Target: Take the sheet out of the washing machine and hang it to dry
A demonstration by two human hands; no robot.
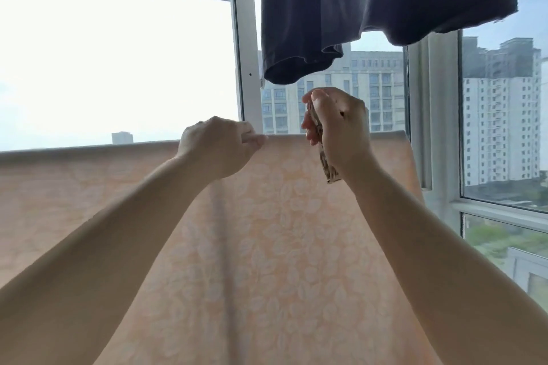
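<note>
A peach sheet (267, 246) with a pale leaf pattern hangs draped over a line or rail in front of me, its top fold running across the view at hand height. My left hand (221, 145) pinches the top fold of the sheet near the middle. Just right of it and slightly above the fold, my right hand (338, 127) grips a patterned clothes peg (324, 163), fingers curled round it. The line under the fold is hidden by the cloth.
A dark blue garment (370, 3) hangs overhead at the upper right, close above my right hand. Behind the sheet stand a white window frame (246, 53) and glass panes, with tall buildings (498, 115) outside.
</note>
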